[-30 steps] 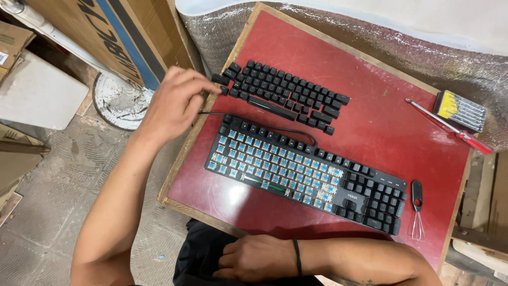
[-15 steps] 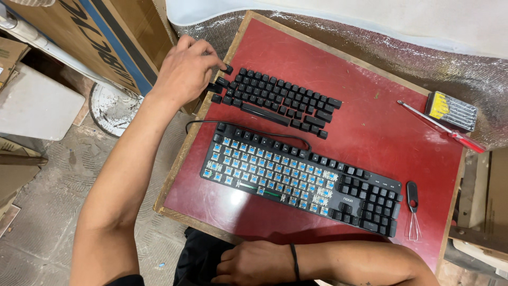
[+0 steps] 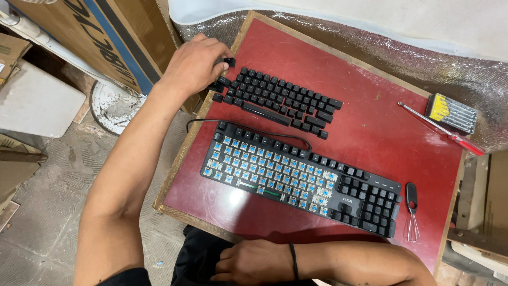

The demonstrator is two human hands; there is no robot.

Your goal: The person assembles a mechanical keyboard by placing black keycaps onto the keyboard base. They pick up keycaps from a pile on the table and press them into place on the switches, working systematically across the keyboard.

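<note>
My left hand reaches to the far left corner of the red table top and pinches a black keycap at the end of the laid-out rows of removed black keycaps. Below them lies a black keyboard with most of its blue switches bare; only its top row and right side still carry caps. A black cable loops along its top edge. My right hand rests near my lap at the table's front edge, fingers curled, holding nothing that I can see.
A wire keycap puller lies right of the keyboard. A red-handled screwdriver and a yellow bit set sit at the far right. Cardboard boxes and a round white lid stand on the floor left of the table.
My left hand has moved from above the keyboard's left end up to the far left end of the keycap rows and now pinches a cap there. The right hand has stayed put.
</note>
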